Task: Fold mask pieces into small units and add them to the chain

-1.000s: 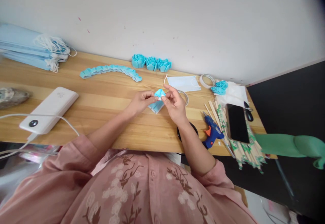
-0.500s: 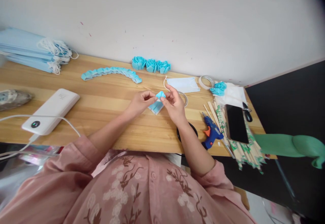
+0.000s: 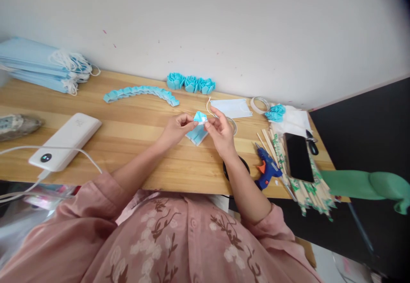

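Both of my hands meet over the middle of the wooden table point(image 3: 128, 125). My left hand point(image 3: 177, 129) and my right hand point(image 3: 221, 132) each pinch the same small folded piece of blue mask fabric point(image 3: 200, 118), held just above the table. A strip of the same blue fabric point(image 3: 196, 135) hangs or lies below it between the hands. A flat face mask point(image 3: 231, 107) lies just beyond my right hand, and a tape roll point(image 3: 233, 122) is partly hidden behind that hand.
A pleated blue strip point(image 3: 141, 92) and three blue rosettes point(image 3: 191, 82) lie at the back. A mask stack point(image 3: 41, 66) sits far left, a white power bank point(image 3: 65, 141) with cable near left. At right: glue gun point(image 3: 267, 167), phone point(image 3: 298, 156) on wooden sticks point(image 3: 307, 189), another tape roll point(image 3: 261, 103).
My fingers have shifted slightly on the folded blue piece, which now sits a little higher between the hands. The view has drifted a bit; nothing else on the table has moved.
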A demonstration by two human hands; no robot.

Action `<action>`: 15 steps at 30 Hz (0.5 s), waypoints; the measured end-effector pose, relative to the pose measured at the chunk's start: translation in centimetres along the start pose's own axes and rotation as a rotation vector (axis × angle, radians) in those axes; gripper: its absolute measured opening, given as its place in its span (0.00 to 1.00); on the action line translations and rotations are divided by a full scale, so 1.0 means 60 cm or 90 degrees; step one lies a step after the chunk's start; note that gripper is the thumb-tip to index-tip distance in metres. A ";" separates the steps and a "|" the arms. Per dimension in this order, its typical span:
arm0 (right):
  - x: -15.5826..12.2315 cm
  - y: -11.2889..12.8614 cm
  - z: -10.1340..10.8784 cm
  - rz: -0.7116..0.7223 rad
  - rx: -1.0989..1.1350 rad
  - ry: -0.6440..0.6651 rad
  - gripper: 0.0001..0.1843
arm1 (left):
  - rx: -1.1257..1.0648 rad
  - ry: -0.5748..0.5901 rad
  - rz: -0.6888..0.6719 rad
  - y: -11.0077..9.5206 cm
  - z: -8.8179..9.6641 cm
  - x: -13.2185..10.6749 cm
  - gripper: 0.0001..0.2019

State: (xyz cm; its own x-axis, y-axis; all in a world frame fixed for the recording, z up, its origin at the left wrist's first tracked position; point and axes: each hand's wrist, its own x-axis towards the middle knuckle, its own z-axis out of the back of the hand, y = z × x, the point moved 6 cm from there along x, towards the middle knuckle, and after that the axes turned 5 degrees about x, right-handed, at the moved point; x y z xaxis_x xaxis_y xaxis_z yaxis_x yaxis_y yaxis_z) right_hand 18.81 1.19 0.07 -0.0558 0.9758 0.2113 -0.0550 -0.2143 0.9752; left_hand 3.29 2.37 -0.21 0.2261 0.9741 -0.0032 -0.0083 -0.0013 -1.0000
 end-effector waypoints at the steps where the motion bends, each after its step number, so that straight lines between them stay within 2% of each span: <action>1: 0.001 -0.002 -0.001 -0.002 0.010 0.001 0.32 | 0.001 0.007 0.002 0.000 -0.001 0.000 0.15; 5: 0.001 -0.006 -0.002 0.002 -0.003 0.011 0.31 | 0.023 0.036 0.014 0.002 -0.006 0.002 0.15; 11: -0.003 -0.002 -0.010 0.023 -0.079 0.045 0.28 | 0.025 0.026 0.005 0.003 -0.002 0.004 0.14; 15: -0.003 0.009 -0.003 0.055 -0.108 0.000 0.24 | 0.008 0.012 0.014 0.004 0.000 0.003 0.13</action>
State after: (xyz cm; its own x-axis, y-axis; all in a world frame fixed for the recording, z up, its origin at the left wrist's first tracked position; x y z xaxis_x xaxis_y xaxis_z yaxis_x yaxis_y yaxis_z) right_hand 18.59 0.87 0.51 -0.0677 0.9535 0.2936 -0.2180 -0.3013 0.9283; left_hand 3.34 2.54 -0.44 0.2435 0.9696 -0.0251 -0.0260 -0.0193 -0.9995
